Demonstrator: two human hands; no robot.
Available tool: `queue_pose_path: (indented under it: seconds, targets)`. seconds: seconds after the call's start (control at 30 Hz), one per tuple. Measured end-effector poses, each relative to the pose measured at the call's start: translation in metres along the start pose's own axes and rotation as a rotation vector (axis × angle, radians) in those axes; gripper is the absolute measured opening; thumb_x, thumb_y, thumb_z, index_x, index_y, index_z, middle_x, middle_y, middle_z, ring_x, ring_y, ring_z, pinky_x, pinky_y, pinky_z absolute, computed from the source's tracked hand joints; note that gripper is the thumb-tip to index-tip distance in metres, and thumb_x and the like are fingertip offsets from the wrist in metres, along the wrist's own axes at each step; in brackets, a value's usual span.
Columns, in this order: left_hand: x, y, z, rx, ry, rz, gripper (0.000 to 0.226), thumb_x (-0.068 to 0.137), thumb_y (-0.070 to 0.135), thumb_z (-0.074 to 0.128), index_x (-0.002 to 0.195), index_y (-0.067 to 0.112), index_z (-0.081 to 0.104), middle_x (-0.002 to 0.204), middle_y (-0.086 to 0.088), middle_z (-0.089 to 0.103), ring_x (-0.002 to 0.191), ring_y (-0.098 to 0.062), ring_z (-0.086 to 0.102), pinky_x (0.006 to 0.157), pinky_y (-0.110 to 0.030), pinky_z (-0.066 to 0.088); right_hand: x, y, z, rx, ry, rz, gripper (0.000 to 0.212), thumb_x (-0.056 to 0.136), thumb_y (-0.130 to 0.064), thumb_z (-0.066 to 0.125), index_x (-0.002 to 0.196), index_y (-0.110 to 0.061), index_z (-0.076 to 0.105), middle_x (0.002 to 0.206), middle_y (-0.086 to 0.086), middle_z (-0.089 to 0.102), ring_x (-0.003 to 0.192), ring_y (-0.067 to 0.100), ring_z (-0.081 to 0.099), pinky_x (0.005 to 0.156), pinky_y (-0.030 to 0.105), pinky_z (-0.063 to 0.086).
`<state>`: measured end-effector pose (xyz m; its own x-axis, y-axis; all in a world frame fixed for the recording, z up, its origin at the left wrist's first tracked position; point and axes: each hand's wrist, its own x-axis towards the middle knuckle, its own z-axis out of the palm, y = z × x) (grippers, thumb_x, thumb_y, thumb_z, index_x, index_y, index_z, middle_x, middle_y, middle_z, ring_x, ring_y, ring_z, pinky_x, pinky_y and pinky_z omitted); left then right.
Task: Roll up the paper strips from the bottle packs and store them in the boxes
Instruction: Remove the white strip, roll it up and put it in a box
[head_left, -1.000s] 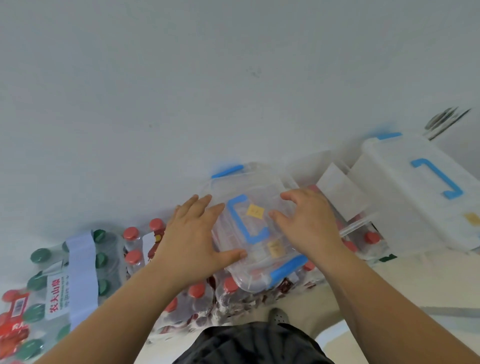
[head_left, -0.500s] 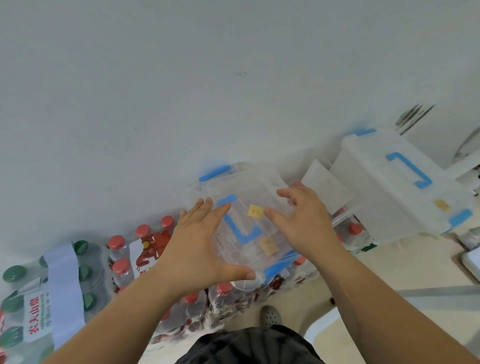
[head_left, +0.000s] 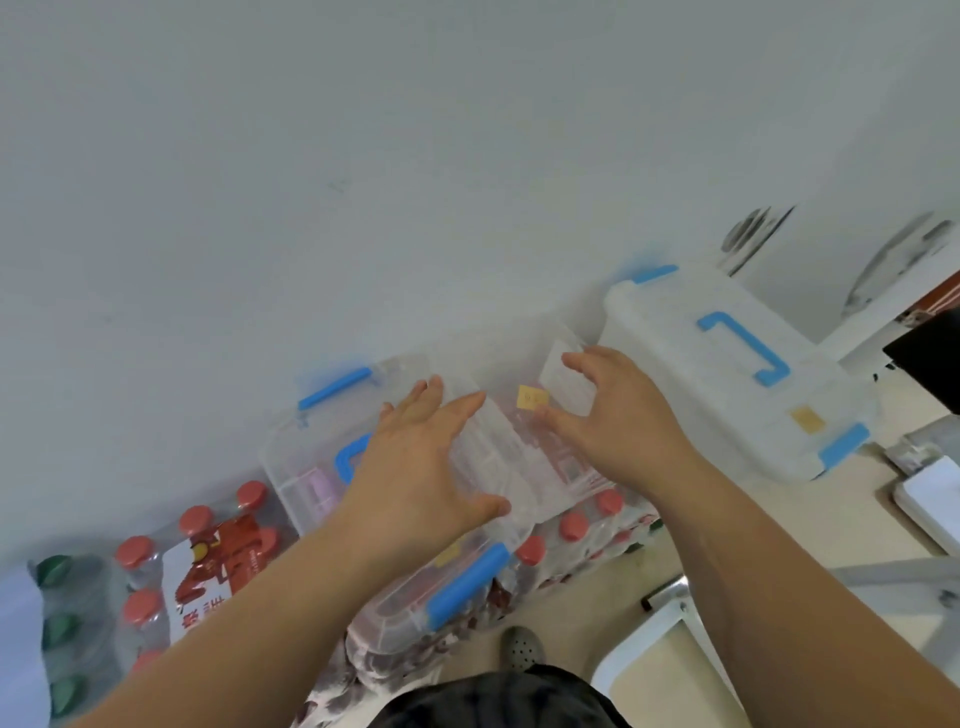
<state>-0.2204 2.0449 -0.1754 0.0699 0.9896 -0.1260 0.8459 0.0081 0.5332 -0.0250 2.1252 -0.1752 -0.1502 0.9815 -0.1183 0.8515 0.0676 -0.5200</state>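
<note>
Two-handed grip on the clear box (head_left: 306, 467): left hand (head_left: 415, 467) flat on top, right hand (head_left: 623, 421) curled over its edge beside a paper strip (head_left: 571, 389); red-capped bottle packs (head_left: 587, 525) beneath, white box (head_left: 727, 374) crowding at two o'clock.

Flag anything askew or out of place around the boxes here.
Yes. The small clear box lies tilted on top of the red-capped bottle packs, not on a flat surface. The larger white box to its right also sits at a slant. Nothing looks spilled or broken.
</note>
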Motion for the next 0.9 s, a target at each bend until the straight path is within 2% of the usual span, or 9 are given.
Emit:
queue_pose_path:
  seconds: [0.1,0.23,0.4,0.5,0.63,0.8,0.9]
  targets:
    - [0.02,0.015,0.01,-0.006,0.002,-0.024,0.101,0.064,0.063,0.079,0.148,0.047,0.025,0.166,0.002,0.006,0.152,-0.012,0.001,0.125,-0.039,0.004,0.011,0.011,-0.007,0.01,-0.032,0.005,0.077,0.083,-0.056,0.071,0.148,-0.021,0.048,0.159,0.005,0.037,0.147,0.025,0.033,0.116,0.035,0.029]
    - [0.036,0.029,0.017,-0.033,-0.007,-0.087,0.102,0.057,0.069,0.079,0.144,0.051,0.028,0.165,0.005,0.011,0.152,-0.012,0.006,0.124,-0.044,0.013,0.028,0.02,-0.008,-0.057,-0.08,0.001,0.076,0.085,-0.06,0.066,0.147,-0.021,0.048,0.161,0.007,0.033,0.146,0.031,0.031,0.115,0.042,0.033]
    - [0.047,0.04,0.024,-0.037,0.023,-0.173,0.094,0.065,0.059,0.081,0.144,0.047,0.032,0.163,0.006,0.02,0.151,-0.012,0.011,0.124,-0.041,0.014,0.051,0.031,-0.001,-0.198,-0.143,-0.049,0.07,0.091,-0.059,0.057,0.146,-0.017,0.046,0.162,0.012,0.027,0.144,0.037,0.029,0.116,0.047,0.03]
    - [0.049,0.048,0.026,-0.078,0.032,-0.224,0.09,0.069,0.053,0.081,0.144,0.045,0.032,0.159,0.01,0.031,0.149,-0.015,0.02,0.123,-0.044,0.016,0.06,0.037,0.003,-0.271,-0.158,-0.11,0.066,0.094,-0.058,0.054,0.145,-0.016,0.045,0.166,0.013,0.019,0.148,0.037,0.024,0.117,0.048,0.028]
    - [0.054,0.061,0.033,0.011,-0.022,-0.22,0.089,0.076,0.055,0.075,0.149,0.043,0.026,0.159,0.01,0.031,0.151,-0.018,0.015,0.122,-0.038,0.002,0.063,0.041,0.009,-0.314,-0.175,-0.182,0.067,0.095,-0.058,0.051,0.146,-0.015,0.043,0.166,0.015,0.017,0.147,0.037,0.023,0.116,0.048,0.028]
    - [0.062,0.067,0.027,0.078,-0.053,-0.191,0.081,0.079,0.054,0.073,0.148,0.04,0.031,0.154,0.016,0.038,0.147,-0.017,0.026,0.122,-0.038,0.007,0.064,0.05,0.012,-0.325,-0.156,-0.2,0.064,0.099,-0.055,0.046,0.148,-0.015,0.04,0.167,0.014,0.014,0.149,0.036,0.02,0.117,0.049,0.025]
    - [0.064,0.058,0.029,0.119,-0.079,-0.13,0.08,0.077,0.058,0.072,0.146,0.041,0.035,0.156,0.014,0.036,0.148,-0.011,0.023,0.122,-0.037,0.004,0.065,0.055,0.013,-0.346,-0.132,-0.2,0.062,0.101,-0.053,0.043,0.151,-0.016,0.037,0.168,0.013,0.014,0.149,0.036,0.019,0.118,0.049,0.021]
